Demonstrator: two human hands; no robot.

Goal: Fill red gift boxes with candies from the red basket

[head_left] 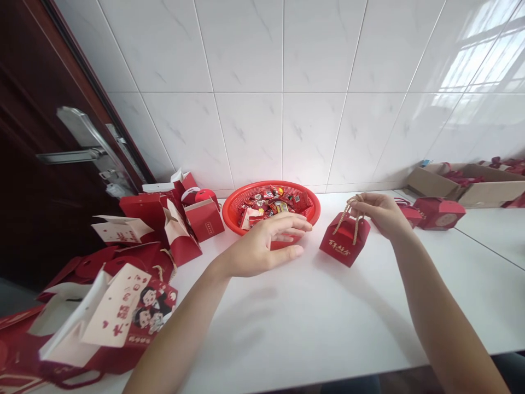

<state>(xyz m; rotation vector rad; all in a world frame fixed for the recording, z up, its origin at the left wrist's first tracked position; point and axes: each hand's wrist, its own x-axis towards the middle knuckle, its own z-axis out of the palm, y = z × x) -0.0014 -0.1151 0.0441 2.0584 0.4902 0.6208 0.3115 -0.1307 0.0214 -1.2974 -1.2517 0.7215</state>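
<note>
My right hand point(375, 212) pinches the twisted rope handle point(356, 232) of a small red gift box point(343, 241) with gold lettering. The box hangs tilted at the right of centre, and its top looks folded closed. In front of the red basket point(232, 221), my left hand point(268, 246) hovers over the table with its fingers stretched out and nothing in them. Wrapped candies point(283, 203) in mostly red wrappers lie in the basket, partly hidden behind that hand.
Several open red and cream gift boxes point(131, 306) crowd the white table point(287, 334) on the left, beside a dark door point(36, 137). Closed red boxes point(438, 213) stand at the right, near a cardboard carton point(488, 189) holding red items. A tiled wall point(250, 131) rises behind.
</note>
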